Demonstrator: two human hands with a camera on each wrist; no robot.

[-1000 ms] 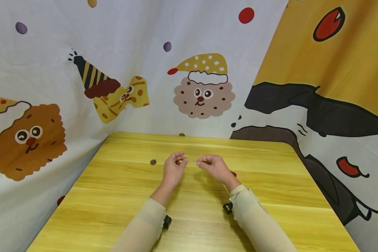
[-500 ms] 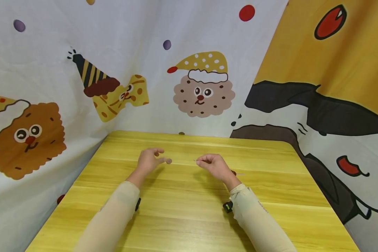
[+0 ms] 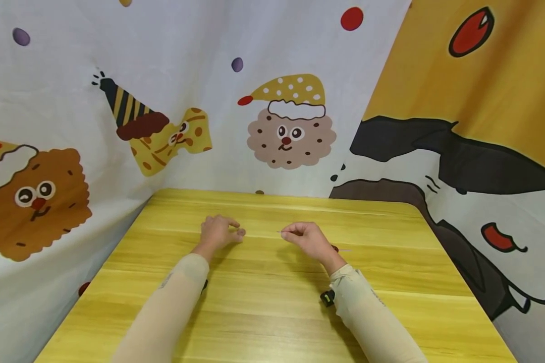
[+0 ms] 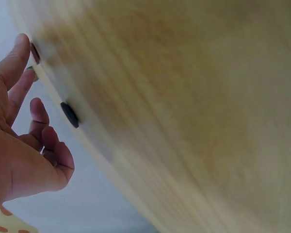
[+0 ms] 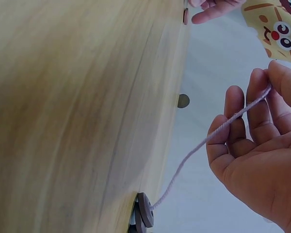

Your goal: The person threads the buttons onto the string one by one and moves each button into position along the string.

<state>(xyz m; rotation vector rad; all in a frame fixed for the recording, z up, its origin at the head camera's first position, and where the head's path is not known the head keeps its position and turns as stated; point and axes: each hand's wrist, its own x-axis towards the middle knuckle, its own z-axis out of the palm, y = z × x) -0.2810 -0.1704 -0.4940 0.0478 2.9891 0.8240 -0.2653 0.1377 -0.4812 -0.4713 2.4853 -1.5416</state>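
Note:
My right hand [image 3: 305,236] pinches the end of a thin mauve cord [image 5: 188,156] between thumb and forefinger. From there the cord droops to several brown button-like discs [image 5: 145,209] lying on the table, where it meets the middle of one. My left hand [image 3: 215,233] is low over the table, thumb and forefinger extended and spread around a small round brown button [image 3: 241,232]; whether they touch it I cannot tell. Its other fingers are curled in. A dark disc [image 4: 69,115] lies near those fingers in the left wrist view; the hand hides it in the head view.
The wooden table [image 3: 263,312] has its far edge against a hanging cloth [image 3: 200,65] printed with cartoon cookies. In the head view, the threaded discs [image 3: 335,248] lie just behind my right wrist. Black wrist cameras [image 3: 327,298] hang under the forearms.
My left hand has moved left from beside the right hand's fingertips to the button, and its thumb and forefinger have come down around it. The right hand stays in place with the cord.

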